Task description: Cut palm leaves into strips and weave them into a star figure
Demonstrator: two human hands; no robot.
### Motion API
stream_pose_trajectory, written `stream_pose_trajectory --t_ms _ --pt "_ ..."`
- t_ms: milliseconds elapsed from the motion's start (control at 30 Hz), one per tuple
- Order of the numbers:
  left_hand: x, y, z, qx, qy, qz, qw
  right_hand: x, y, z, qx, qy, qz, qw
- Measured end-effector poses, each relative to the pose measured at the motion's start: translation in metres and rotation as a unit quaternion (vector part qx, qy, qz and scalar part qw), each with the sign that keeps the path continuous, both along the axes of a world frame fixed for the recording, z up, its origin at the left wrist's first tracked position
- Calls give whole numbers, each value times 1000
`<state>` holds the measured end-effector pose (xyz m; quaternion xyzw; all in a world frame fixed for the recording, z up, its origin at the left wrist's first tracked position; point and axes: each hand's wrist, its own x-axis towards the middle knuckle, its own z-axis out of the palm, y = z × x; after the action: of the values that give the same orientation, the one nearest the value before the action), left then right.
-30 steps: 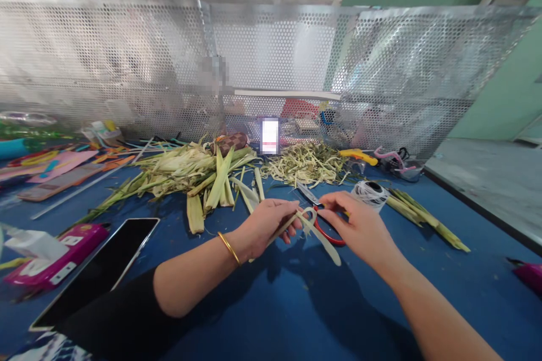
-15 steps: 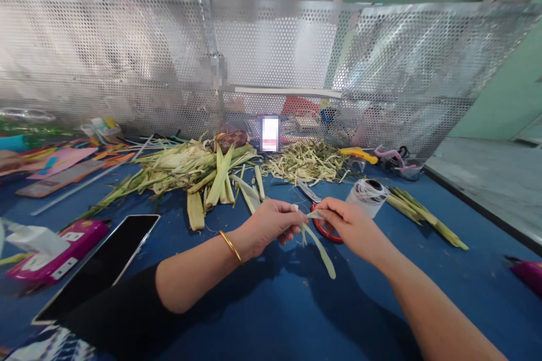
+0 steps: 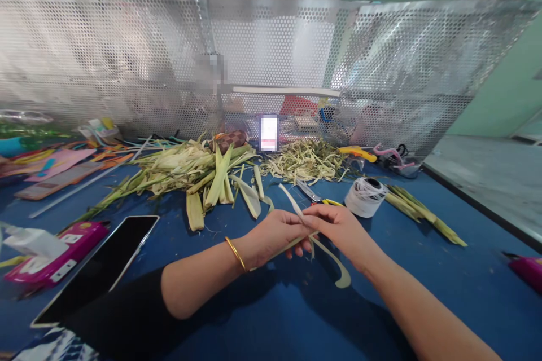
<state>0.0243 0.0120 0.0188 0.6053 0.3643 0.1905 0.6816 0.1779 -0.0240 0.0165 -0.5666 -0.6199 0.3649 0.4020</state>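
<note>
My left hand (image 3: 283, 232) is closed, pinching pale strips of corn husk (image 3: 332, 254) in front of me above the blue table. My right hand (image 3: 339, 227) meets it there, its thumb and fingers closed on the same strips. One strip end sticks up past the fingertips, another runs back along my left hand towards the wrist, and a third curls down below my right hand. The exact crossing of the strips is hidden by the fingers. Just beyond my right hand lie scissors (image 3: 308, 190), partly covered, and a spool of white thread (image 3: 364, 198).
Whole husks (image 3: 195, 211) are heaped at back left, shredded husk (image 3: 307, 162) at back centre. A phone (image 3: 95, 268) and a magenta power strip (image 3: 78, 248) lie left. Long stalks (image 3: 427, 214) are at right, near a yellow-handled tool (image 3: 358, 152). A perforated metal screen (image 3: 271, 39) stands behind.
My hands have come closer together and slightly lower. One strip end now points up and away, and another lies along my left hand. The scissors' handles are now more covered.
</note>
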Motion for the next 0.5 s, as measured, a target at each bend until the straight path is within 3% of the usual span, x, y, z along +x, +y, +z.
stream_pose_trajectory --t_ms 100,233,367,500 --pt "1 -2 -2 -8 11 6 1000 -6 -1 -3 -13 49 -37 998" --pt "1 -2 -4 -36 29 -10 999 -7 3 -10 10 17 -35 999" --pt "-1 3 -2 -79 12 -10 997 4 5 -6 22 -35 5 999" --pt "-4 11 1 -89 -19 14 996 21 3 7 -23 -63 73 995"
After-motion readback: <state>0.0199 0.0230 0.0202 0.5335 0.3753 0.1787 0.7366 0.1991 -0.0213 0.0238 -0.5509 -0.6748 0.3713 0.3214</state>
